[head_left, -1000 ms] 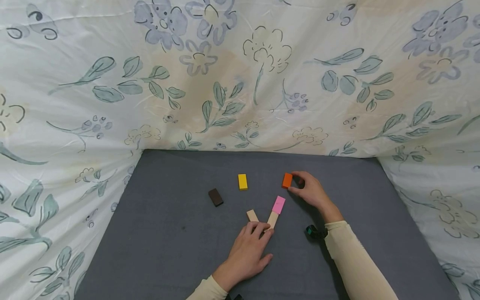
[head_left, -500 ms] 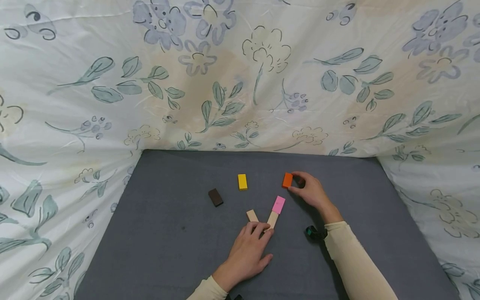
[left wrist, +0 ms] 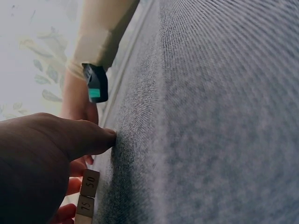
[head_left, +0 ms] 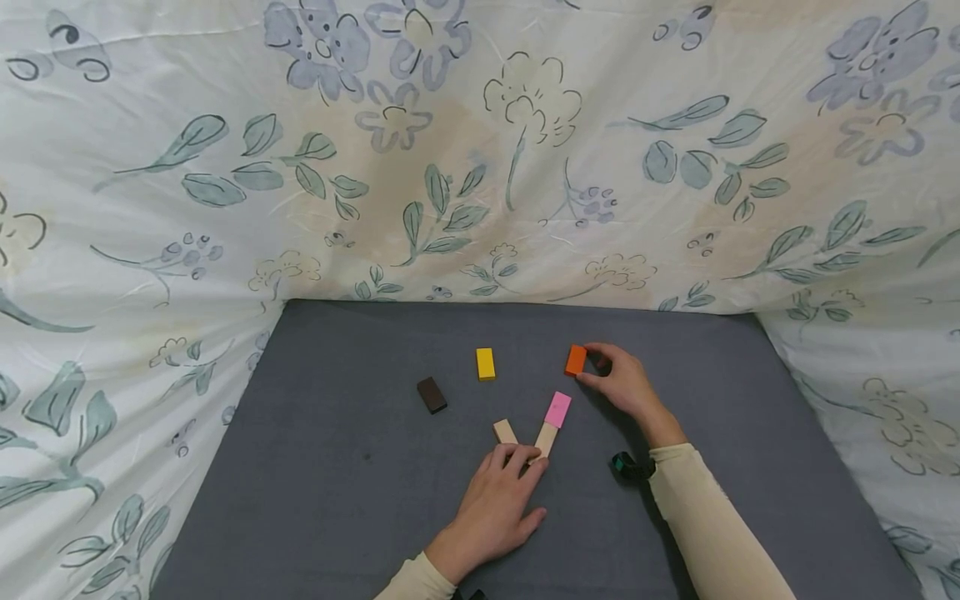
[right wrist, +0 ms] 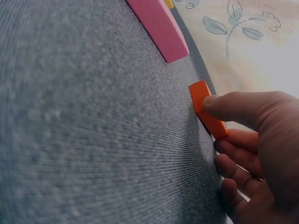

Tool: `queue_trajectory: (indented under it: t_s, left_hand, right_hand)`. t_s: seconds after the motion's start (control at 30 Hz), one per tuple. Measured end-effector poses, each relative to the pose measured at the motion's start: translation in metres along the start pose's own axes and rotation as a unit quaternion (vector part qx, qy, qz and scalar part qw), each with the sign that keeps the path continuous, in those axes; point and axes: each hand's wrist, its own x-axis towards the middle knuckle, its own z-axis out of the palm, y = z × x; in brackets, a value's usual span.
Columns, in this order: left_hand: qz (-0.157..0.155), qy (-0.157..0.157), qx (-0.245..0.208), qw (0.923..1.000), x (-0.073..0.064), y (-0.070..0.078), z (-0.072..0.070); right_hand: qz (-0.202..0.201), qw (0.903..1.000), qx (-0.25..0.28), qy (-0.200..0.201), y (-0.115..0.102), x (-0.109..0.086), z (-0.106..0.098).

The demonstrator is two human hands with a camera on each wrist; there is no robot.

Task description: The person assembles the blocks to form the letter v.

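My right hand [head_left: 626,383] pinches an orange block [head_left: 575,361] between thumb and fingers at the table's far right. In the right wrist view the thumb presses one side of that orange block [right wrist: 210,109], which is tilted close to the cloth. My left hand [head_left: 495,504] lies nearer the front, fingers extended, its fingertips resting on plain wooden blocks. One wooden block [head_left: 506,431] pokes out at the left of the fingertips, another [head_left: 546,439] at the right, touching a pink block [head_left: 557,410]. Printed numbers show on a wooden block [left wrist: 89,183] in the left wrist view; the fingers partly hide the blocks.
A yellow block [head_left: 486,364] and a dark brown block [head_left: 431,395] lie apart to the left on the grey cloth [head_left: 322,483]. Floral fabric [head_left: 465,167] hangs behind the table and along both sides.
The orange block has shifted very slightly in the right hand's pinch. Both hands otherwise keep their places, and the other blocks have not moved.
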Motion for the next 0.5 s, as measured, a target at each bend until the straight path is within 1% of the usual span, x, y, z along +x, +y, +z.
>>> queue_trajectory:
  t_s: [0.3, 0.5]
  left_hand:
    - [0.0, 0.0, -0.001, 1.0, 0.0002, -0.0002, 0.0003]
    - [-0.002, -0.005, -0.001, 1.0, 0.0006, 0.0, -0.0001]
  right_hand:
    - [-0.003, 1.0, 0.003, 0.006, 0.0009, -0.0016, 0.0]
    - [0.002, 1.0, 0.007, 0.005, 0.0009, -0.0009, 0.0]
